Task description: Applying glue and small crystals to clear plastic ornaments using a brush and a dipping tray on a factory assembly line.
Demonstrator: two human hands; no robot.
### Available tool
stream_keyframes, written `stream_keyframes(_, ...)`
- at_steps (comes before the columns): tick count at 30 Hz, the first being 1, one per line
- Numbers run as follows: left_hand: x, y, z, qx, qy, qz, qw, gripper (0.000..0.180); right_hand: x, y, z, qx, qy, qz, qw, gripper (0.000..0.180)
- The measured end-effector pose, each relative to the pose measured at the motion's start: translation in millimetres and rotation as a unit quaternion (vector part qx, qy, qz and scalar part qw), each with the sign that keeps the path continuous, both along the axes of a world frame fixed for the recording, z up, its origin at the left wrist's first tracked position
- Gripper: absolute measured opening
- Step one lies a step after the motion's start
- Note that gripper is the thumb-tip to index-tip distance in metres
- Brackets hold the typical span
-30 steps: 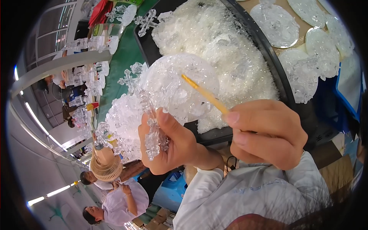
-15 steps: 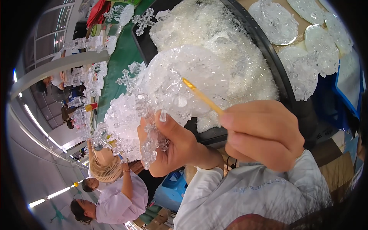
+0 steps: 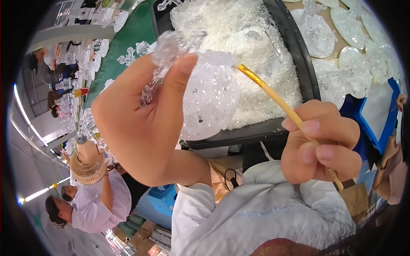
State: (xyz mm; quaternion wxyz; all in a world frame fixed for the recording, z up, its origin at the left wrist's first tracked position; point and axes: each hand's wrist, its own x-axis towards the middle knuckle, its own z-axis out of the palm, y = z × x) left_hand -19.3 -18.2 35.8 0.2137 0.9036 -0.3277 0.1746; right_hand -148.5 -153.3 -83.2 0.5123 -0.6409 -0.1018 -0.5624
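Observation:
My left hand [image 3: 136,119] is closed round a clear cross-like ornament [image 3: 173,49], pinching it between thumb and fingers. A round, translucent disc [image 3: 210,104] hangs beside the thumb, speckled with shiny flakes, and seems joined to the ornament; my fingers hide the joint. In my right hand [image 3: 322,147] is a slim paintbrush [image 3: 279,100] with a pale wooden handle and gold-coloured collar. The brush tip meets, or nearly meets, the disc's upper edge. Behind them lies a heap of white glittering flakes [image 3: 260,55] in a black tray [image 3: 301,38].
Several clear discs with ornaments [image 3: 316,36] lie on a tan surface at right, near a blue bin [image 3: 376,123]. More clear ornaments [image 3: 127,56] stand on the green table [image 3: 139,27]. A beige fan [image 3: 87,164] and a person [image 3: 100,200] are at lower left.
My left hand has risen and turned over with the ornament, so its back now shows and the disc hangs lower. My right hand has shifted right, the brush now at the disc's upper edge.

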Motion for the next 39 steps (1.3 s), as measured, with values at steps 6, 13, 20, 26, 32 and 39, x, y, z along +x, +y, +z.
stream_keyframes(6,4.0,-12.6,1.0,0.040,0.081,-0.038,0.995,0.025,0.7,-0.6,-7.5,-0.007,0.003,-0.020,1.000,0.024)
stream_keyframes(13,9.2,-15.8,-24.3,-0.008,0.024,0.036,0.999,0.028,-16.7,-18.2,-3.2,-0.003,0.105,0.024,0.994,0.027)
stream_keyframes(20,15.8,-11.9,-33.4,-0.074,-0.012,0.034,0.997,0.023,-50.3,-42.2,-7.3,-0.076,0.094,0.167,0.979,0.020)
stream_keyframes(26,11.6,-18.6,-37.7,-0.196,0.001,0.005,0.981,0.022,-69.7,-42.2,-26.1,-0.047,0.082,0.061,0.994,0.025)
stream_keyframes(32,7.4,-18.2,-39.2,-0.172,-0.047,-0.040,0.983,0.023,-35.0,-29.7,-10.5,-0.025,-0.013,0.093,0.995,0.022)
stream_keyframes(39,14.5,-15.8,-45.1,-0.137,-0.128,-0.133,0.973,0.020,10.9,-11.8,-4.2,0.006,0.055,0.113,0.992,0.023)
